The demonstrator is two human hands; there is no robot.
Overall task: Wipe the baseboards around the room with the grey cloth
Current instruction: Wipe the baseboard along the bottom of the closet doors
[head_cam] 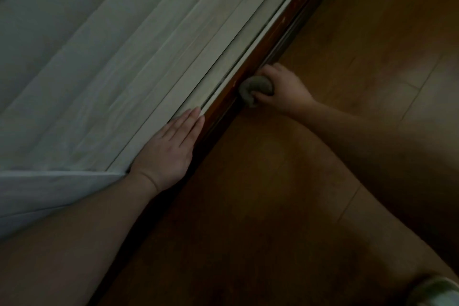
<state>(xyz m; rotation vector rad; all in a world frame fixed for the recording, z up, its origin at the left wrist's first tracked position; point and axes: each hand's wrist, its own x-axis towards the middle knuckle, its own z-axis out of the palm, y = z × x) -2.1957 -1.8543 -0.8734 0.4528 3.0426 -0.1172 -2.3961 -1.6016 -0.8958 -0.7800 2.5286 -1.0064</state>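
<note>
No readable text. Your right hand [282, 89] grips the balled grey cloth [255, 89] against the dark baseboard [258, 57]; your left hand [169, 154] lies flat, holding the white curtain [82, 77] back.

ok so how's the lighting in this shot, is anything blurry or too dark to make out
Head view: dim overall, the foreground forearms and leg nearly lost in shadow; a soft glare patch on the wooden floor at right; mild blur on the right hand and grey cloth; the left hand on the white frame reads clearly.
</note>
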